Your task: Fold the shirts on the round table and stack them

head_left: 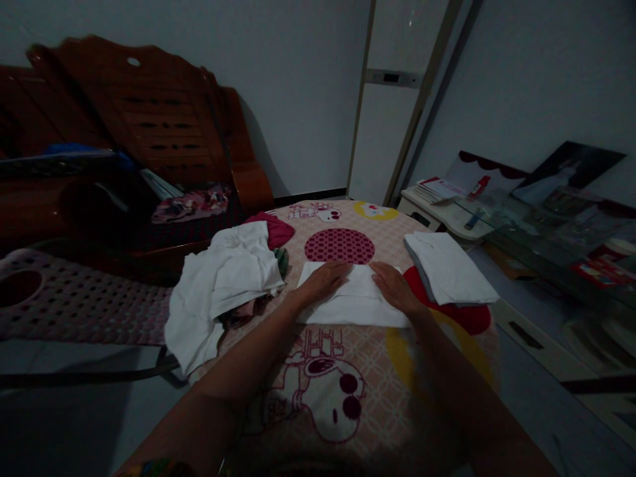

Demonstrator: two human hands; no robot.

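A folded white cloth (355, 306) lies flat on a table covered with a pink cartoon-print cloth (328, 384). My left hand (325, 278) rests palm down on the left half of the white cloth, fingers stretched toward its far edge. My right hand (395, 285) lies flat on its right half, fingers also extended. Both hands press on the cloth and grip nothing.
A heap of unfolded white garments (223, 285) with a dark red one (275, 232) sits at the table's left. A stack of folded cloths (450, 268) lies at the right. A wooden bench (149, 132) stands left, and a cluttered low shelf (521, 212) right.
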